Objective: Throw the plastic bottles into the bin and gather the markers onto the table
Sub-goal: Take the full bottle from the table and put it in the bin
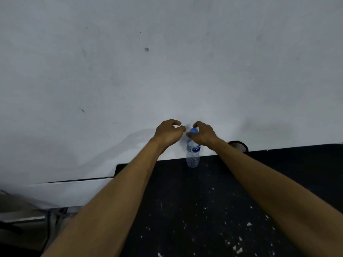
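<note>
The right hand (204, 135) curled loosely around the neck of 1 plastic bottle (193, 154), thumb on the near side just below the blue cap (194, 130) and fingers arched over the far side; whether the fingers actually pressed the plastic could not be told, so the grasp read as closing around the neck rather than plainly firm; the left hand (169, 134) hovered just to the left of that grasp, fingers bent and half open, holding nothing and apart from the bottle; the bottle stood upright directly under the right hand, clear, with water showing low in its body; its label was a blue band just below the grip, with white lettering that read "Pure" followed by more letters cut off by the curve, and a smaller word above it too blurred to read; the bottle's base sat at the far edge of a black table (213, 201), right where that edge met the pale wall (167, 62); toward the wearer from the grip, the tabletop lay open between the 2 forearms, speckled with white flecks; to the right of the grip, beyond the right wrist, a dark round rim (239, 144) showed at the table's far edge; to the left, the tabletop ended at a corner, with lower, blurred fittings beyond.
</note>
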